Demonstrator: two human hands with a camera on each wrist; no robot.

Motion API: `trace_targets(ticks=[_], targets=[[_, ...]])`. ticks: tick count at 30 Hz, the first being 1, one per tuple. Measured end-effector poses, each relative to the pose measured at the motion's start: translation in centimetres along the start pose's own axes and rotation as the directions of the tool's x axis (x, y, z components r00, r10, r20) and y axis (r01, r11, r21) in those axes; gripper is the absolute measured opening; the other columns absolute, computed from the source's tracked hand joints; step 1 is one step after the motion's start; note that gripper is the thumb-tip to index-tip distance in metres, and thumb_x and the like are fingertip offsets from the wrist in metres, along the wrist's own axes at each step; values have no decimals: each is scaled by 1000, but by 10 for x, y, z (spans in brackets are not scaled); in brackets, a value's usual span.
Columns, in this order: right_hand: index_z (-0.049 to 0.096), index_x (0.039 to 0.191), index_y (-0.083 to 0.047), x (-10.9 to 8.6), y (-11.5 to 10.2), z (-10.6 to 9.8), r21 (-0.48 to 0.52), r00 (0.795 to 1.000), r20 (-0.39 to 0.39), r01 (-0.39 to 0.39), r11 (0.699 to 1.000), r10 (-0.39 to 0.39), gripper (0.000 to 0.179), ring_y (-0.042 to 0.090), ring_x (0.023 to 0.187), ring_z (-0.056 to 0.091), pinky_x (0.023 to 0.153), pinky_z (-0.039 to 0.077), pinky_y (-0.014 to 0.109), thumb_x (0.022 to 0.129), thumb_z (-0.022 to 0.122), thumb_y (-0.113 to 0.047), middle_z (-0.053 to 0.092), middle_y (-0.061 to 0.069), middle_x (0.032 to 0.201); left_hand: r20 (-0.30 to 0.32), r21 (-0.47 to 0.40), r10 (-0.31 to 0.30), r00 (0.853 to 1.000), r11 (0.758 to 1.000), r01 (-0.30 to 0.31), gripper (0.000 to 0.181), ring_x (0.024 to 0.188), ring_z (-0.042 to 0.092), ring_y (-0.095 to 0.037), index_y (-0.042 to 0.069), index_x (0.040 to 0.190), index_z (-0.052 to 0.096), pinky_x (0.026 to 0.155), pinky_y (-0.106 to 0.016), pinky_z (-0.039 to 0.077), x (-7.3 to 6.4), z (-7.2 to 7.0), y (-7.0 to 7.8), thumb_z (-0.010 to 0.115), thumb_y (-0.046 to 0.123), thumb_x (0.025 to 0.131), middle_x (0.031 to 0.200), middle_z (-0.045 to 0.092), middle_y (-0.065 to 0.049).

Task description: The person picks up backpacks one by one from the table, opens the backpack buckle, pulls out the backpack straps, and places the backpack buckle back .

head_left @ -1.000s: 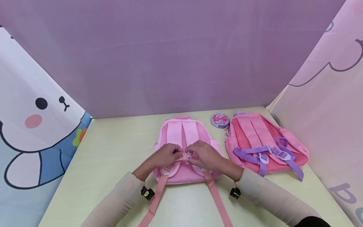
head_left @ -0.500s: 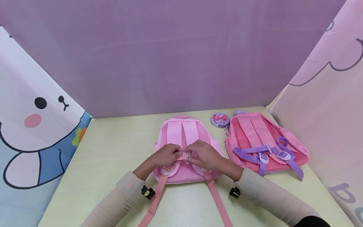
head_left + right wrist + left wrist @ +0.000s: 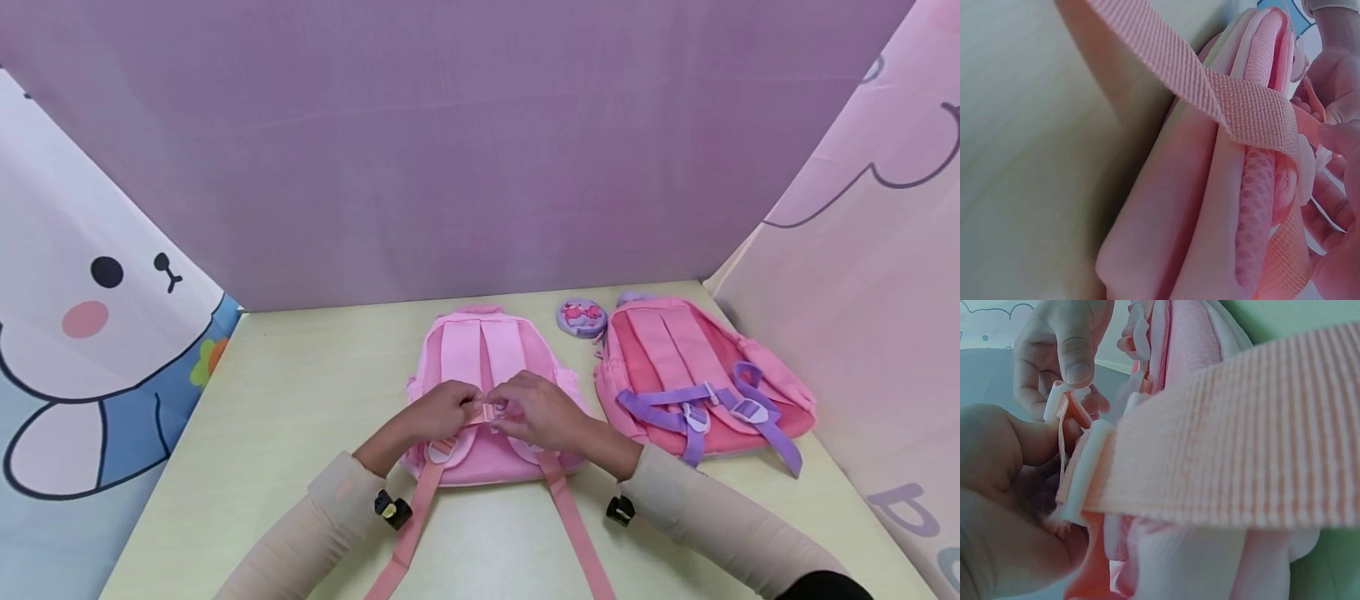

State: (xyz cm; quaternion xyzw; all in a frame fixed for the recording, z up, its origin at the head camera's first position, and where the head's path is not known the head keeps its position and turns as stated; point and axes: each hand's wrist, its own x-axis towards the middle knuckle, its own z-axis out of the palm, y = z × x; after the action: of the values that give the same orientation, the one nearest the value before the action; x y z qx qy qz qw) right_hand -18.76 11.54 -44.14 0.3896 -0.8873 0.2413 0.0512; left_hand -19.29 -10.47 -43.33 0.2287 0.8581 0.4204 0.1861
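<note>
A light pink backpack (image 3: 480, 467) lies on the table with its shoulder-strap side up. Across its two shoulder straps runs a narrow peach strap with a pale buckle (image 3: 489, 412). My left hand (image 3: 442, 410) pinches this strap just left of the buckle. From the other side, my right hand (image 3: 542, 410) holds the buckle between thumb and fingers. In the left wrist view the buckle (image 3: 1055, 400) shows by the right thumb, and a wide ribbed webbing strap (image 3: 1229, 437) crosses in front. Fingers hide much of the buckle, so whether it is fastened cannot be told.
To the right lies a second, coral-pink backpack (image 3: 652, 346) with purple straps (image 3: 696, 446). Beside its top sits a small round purple pouch (image 3: 582, 318). Two loose peach straps (image 3: 573, 525) trail toward the table's near edge. A purple panel (image 3: 480, 150) stands behind.
Almost nothing differs. Both hands stay at the buckle in the same place, with only a very slight shift of the fingers; the backpacks have not moved.
</note>
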Motion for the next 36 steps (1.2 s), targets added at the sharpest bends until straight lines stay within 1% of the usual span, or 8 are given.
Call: trace_targets(ticks=[3, 7, 12, 16, 22, 30, 36], targets=[[74, 111, -17, 0, 1, 0, -2, 1000, 2, -9, 1000, 9, 28, 15, 95, 63, 81, 55, 30, 87, 81, -30, 73, -3, 100, 16, -29, -6, 1000, 1000, 7, 24, 57, 41, -10, 5, 82, 59, 53, -22, 37, -1, -1, 0, 49, 7, 103, 68, 43, 3], [74, 111, -18, -1, 1, 1, 0, 1000, 0, -8, 1000, 8, 28, 15, 93, 63, 78, 54, 28, 87, 82, -30, 73, -4, 99, 44, -40, -26, 999, 999, 28, 20, 60, 43, -10, 6, 92, 63, 54, -23, 38, -3, -5, 0, 48, 10, 105, 72, 47, 2], [75, 110, -18, -1, 1, 1, -2, 1000, -8, -4, 1000, 4, 27, 14, 92, 63, 78, 54, 28, 87, 82, -31, 73, -5, 97, 67, -22, -31, 997, 999, 33, 18, 64, 46, -10, 9, 99, 65, 58, -22, 40, -7, -10, -4, 51, 17, 105, 76, 51, 1], [74, 111, -18, -1, 1, 0, -7, 1000, 0, -14, 1000, 14, 27, 13, 93, 63, 79, 54, 29, 88, 81, -31, 73, -5, 98, 65, -20, -29, 997, 999, 31, 18, 67, 49, -11, 9, 102, 67, 60, -23, 42, -10, -11, -5, 53, 19, 105, 79, 55, 1], [74, 113, -18, -1, 1, 0, -16, 999, 14, -31, 999, 32, 28, 13, 94, 62, 82, 55, 30, 89, 80, -32, 72, -6, 97, 47, -25, -49, 998, 998, 50, 19, 66, 50, -11, 7, 99, 69, 58, -23, 42, -14, -13, -1, 53, 16, 104, 76, 54, 2], [73, 112, -18, -1, 1, 1, 0, 999, 12, -43, 999, 43, 27, 12, 94, 62, 82, 55, 31, 88, 80, -31, 71, -7, 94, 42, -29, -33, 999, 999, 34, 19, 65, 49, -11, 6, 97, 67, 56, -22, 41, -12, -12, -4, 52, 13, 104, 75, 54, 2], [73, 111, -18, -1, 2, 2, -3, 999, 11, -42, 999, 42, 27, 12, 95, 62, 83, 56, 31, 88, 81, -30, 71, -7, 93, 41, -37, -46, 998, 998, 47, 19, 64, 48, -11, 6, 97, 67, 55, -23, 41, -10, -11, -4, 51, 13, 105, 74, 53, 1]])
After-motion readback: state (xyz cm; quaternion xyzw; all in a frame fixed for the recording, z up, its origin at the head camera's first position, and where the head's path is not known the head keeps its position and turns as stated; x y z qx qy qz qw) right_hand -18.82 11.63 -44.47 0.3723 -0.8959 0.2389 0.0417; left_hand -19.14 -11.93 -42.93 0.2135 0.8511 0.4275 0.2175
